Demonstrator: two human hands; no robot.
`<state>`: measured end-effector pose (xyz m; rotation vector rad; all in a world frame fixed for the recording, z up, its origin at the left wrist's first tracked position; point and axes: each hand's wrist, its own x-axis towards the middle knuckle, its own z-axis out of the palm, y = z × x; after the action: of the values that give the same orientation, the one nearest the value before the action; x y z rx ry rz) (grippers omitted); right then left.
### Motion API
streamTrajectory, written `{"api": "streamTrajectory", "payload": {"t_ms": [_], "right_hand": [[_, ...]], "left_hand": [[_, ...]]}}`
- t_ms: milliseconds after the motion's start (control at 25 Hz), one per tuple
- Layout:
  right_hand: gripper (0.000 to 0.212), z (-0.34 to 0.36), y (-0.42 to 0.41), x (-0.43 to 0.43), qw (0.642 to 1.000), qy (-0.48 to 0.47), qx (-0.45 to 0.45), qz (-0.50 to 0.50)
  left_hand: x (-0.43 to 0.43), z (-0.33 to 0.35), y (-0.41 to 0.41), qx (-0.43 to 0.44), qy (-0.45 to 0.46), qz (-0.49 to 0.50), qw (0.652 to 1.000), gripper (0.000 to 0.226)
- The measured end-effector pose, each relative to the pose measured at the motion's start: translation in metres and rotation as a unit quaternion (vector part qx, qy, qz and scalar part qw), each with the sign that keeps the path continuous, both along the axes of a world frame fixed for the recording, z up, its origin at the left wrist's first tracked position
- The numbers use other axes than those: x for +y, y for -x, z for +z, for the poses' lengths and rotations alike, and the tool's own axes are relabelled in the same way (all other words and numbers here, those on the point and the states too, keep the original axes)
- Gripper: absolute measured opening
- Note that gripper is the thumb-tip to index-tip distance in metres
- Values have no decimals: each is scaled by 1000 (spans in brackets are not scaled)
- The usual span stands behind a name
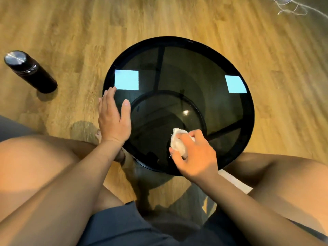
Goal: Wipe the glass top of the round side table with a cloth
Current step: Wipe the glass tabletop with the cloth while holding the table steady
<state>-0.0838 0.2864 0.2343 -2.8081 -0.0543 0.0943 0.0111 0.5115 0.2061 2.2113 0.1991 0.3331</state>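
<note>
The round side table has a dark glass top inside a black rim and stands right in front of my knees. My right hand is closed around a crumpled white cloth, pressing it on the near part of the glass. My left hand lies flat with fingers apart at the table's left edge, palm down on the rim and glass. Two bright square reflections show on the glass at left and right.
A dark bottle with a silver cap stands on the wooden floor to the left of the table. Loose white string lies on the floor at the far right. My bare knees flank the table's near side.
</note>
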Motion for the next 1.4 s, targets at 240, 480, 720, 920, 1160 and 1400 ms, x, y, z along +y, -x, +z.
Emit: {"api": "streamTrajectory", "payload": {"t_ms": [240, 480, 720, 920, 1160, 1400], "right_hand": [[35, -2, -83, 76, 982, -37, -49, 180], [33, -7, -231, 114, 981, -19, -106, 164], [41, -23, -325, 143, 985, -18, -163, -44], [38, -8, -280, 150, 994, -26, -100, 42], [28, 4, -94, 91, 980, -125, -13, 152], [41, 6, 28, -28, 995, -16, -10, 103]], "left_hand": [[-1, -3, 1, -39, 21, -7, 999, 60], [0, -6, 0, -41, 9, -22, 999, 58], [0, -6, -5, -19, 10, -12, 1000, 57], [3, -2, -4, -7, -19, -39, 999, 59], [0, -3, -2, -15, -25, -30, 999, 55], [-1, -8, -1, 2, -64, -22, 998, 56]]}}
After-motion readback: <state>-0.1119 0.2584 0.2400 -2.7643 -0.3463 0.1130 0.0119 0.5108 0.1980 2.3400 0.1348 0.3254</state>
